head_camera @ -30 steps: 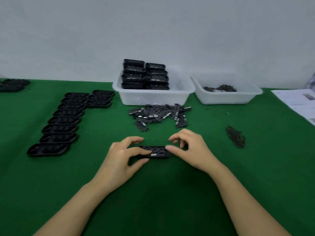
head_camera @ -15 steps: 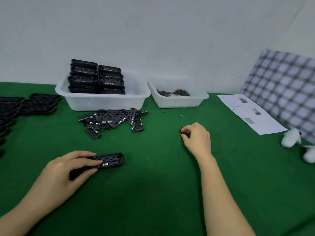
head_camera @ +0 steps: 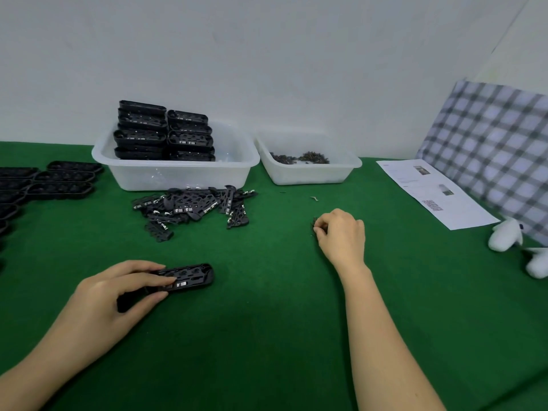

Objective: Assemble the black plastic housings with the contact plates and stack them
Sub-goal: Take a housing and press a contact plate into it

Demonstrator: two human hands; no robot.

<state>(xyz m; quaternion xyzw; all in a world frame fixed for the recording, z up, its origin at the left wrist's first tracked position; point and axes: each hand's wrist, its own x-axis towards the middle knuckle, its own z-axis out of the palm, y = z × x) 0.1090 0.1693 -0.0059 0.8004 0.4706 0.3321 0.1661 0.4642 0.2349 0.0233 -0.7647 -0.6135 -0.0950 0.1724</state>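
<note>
— Where's the housing [head_camera: 185,277]?
— On the green mat [head_camera: 267,336], pinched at its near end by the left hand [head_camera: 118,292].
— And the right hand [head_camera: 341,232]?
— Well apart, fingers curled into the small dark parts [head_camera: 315,225]; probably fetching one to seat next.

The right hand [head_camera: 341,232] hides most of a small dark pile [head_camera: 314,225]; its pieces are too small to tell. Empty housings [head_camera: 12,185] run off the tabletop's left edge. White plush toy [head_camera: 510,235] cut off right.
</note>
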